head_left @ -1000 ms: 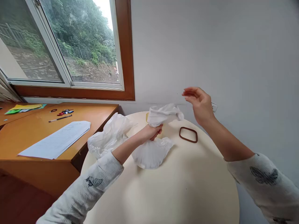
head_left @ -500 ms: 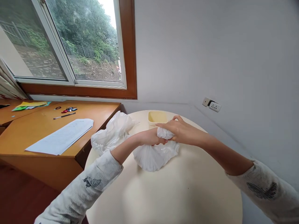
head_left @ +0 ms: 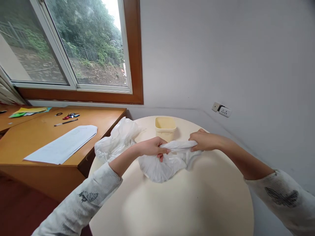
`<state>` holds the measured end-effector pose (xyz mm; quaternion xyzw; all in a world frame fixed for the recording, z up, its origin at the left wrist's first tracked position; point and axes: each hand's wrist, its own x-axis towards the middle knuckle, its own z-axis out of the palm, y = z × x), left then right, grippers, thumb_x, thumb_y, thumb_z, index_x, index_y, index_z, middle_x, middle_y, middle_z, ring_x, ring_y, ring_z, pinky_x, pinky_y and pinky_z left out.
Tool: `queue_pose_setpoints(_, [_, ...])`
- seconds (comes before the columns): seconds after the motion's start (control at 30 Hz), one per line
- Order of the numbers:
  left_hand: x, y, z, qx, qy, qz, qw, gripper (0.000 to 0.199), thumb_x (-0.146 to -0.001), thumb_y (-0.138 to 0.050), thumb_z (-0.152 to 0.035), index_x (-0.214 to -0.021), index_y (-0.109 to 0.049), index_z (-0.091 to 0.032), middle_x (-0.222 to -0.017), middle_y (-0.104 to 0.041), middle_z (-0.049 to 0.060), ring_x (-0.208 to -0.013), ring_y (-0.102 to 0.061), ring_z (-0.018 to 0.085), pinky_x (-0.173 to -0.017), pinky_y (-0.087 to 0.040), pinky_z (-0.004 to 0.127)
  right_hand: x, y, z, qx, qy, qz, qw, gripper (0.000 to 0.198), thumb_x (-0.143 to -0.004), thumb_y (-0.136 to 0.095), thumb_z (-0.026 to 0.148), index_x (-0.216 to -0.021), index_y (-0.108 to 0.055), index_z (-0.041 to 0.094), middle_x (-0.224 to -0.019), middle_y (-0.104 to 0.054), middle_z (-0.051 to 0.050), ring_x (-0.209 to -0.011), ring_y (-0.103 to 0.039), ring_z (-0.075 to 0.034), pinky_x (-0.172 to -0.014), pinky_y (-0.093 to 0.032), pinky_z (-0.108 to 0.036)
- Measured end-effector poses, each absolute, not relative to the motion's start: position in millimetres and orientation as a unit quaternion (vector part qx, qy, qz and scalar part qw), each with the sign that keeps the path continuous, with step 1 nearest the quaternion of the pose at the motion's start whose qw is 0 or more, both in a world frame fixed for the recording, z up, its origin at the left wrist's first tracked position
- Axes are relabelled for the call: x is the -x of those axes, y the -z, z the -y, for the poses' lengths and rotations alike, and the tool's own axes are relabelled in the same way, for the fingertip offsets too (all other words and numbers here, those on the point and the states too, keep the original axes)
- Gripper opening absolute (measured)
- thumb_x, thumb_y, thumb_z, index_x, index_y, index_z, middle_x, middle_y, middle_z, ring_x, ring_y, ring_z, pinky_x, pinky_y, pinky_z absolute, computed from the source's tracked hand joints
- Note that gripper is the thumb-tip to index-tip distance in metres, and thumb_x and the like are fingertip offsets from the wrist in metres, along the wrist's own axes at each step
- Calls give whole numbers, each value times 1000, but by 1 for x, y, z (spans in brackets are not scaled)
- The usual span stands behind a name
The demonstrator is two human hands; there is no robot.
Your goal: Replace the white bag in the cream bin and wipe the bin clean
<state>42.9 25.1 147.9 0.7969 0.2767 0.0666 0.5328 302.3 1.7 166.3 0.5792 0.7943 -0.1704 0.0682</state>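
A crumpled white plastic bag [head_left: 159, 168] lies on the round cream table [head_left: 187, 203], with a part of it stretched between my hands. My left hand [head_left: 154, 147] pinches this twisted strip at its left end. At the right end, my right hand [head_left: 203, 140] has its fingers closed round the plastic. Just behind the strip stands a pale yellow square bin [head_left: 165, 127], open at the top. A second heap of white plastic bags [head_left: 116, 141] rests on the table left of my left hand.
A wooden desk [head_left: 103, 114] adjoins the table on the left. On it lie white papers [head_left: 64, 144], a pen [head_left: 66, 122], keys [head_left: 71, 115] and coloured sheets [head_left: 29, 111]. Behind are a window [head_left: 93, 49] and a wall with a socket [head_left: 224, 111].
My right hand has moved right, away from my left, drawing the bunched plastic out into a strip. The bin's front now shows more fully. The view has shifted slightly.
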Motion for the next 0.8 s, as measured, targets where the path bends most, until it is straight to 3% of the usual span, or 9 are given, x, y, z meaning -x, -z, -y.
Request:
queue_pose_setpoints(0.03, [-43,-147,-25,-795,-74,-281,532,27,-75,-56,-43,-68,-54,-17,-50,-44,-5,-56,-55,13,-55,-38,21,-304,-168,-1,-581,170,-794,63,43,-62,-64,46,-101,-61,27,-104,-59,-8,-110,-41,-36,-67,-41,-35])
queue_pose_setpoints(0.1, [-44,-146,-25,-795,-86,-287,527,28,-75,-54,-45,-71,-55,-17,-52,-45,-5,-51,-50,10,-53,-37,21,-301,-175,2,-560,180,-808,37,81,-56,-68,51,-129,-40,34,-132,-42,-6,-122,-29,-38,-79,-40,-41])
queue_pose_setpoints(0.2, [-45,-146,-23,-803,-88,-287,514,32,-76,-52,-49,-73,-54,-17,-55,-47,-4,-47,-44,9,-53,-37,21,-284,-183,11,-518,196,-832,-25,97,-59,-65,57,-139,-14,39,-147,-16,0,-131,-13,-34,-94,-32,-46])
queue_pose_setpoints(0.33, [-46,-147,-20,-817,-86,-286,494,32,-80,-47,-48,-72,-52,-17,-52,-44,-5,-47,-42,9,-54,-37,22,-255,-175,19,-490,179,-850,-68,79,-64,-61,55,-134,-31,35,-148,-13,1,-134,-4,-32,-104,-17,-48])
queue_pose_setpoints(0.43, [-44,-146,-20,-820,-91,-279,491,31,-80,-47,-46,-70,-51,-17,-50,-44,-5,-47,-42,9,-53,-37,21,-246,-160,17,-471,196,-858,-58,47,-73,-54,49,-116,-54,29,-142,-29,-3,-132,-14,-32,-105,-12,-47])
queue_pose_setpoints(0.5, [-42,-144,-19,-812,-102,-281,502,28,-79,-49,-46,-79,-51,-18,-52,-47,-5,-46,-44,9,-50,-36,21,-246,-152,13,-478,228,-846,-60,34,-77,-50,43,-106,-59,27,-131,-44,-4,-128,-24,-31,-102,-19,-45])
queue_pose_setpoints(0.6, [-36,-144,-18,-789,-128,-275,535,39,-80,-51,-42,-112,-40,-23,-63,-57,-4,-44,-46,8,-48,-38,20,-252,-148,7,-491,278,-821,-85,26,-75,-50,36,-95,-62,24,-106,-59,-5,-113,-41,-29,-88,-35,-37])
queue_pose_setpoints(0.67, [-33,-145,-16,-791,-140,-259,536,45,-83,-47,-38,-123,-31,-26,-75,-62,-1,-44,-45,7,-49,-39,20,-257,-150,4,-501,305,-803,-109,21,-73,-50,33,-86,-62,21,-90,-61,-3,-91,-52,-24,-71,-40,-30])
queue_pose_setpoints(0.8, [-31,-148,-14,-853,-110,-236,451,29,-88,-35,-29,-104,-57,-21,-90,-62,4,-50,-47,6,-53,-40,20,-264,-158,2,-542,321,-768,-120,11,-68,-53,30,-70,-57,19,-67,-54,0,-56,-45,-13,-47,-30,-23])
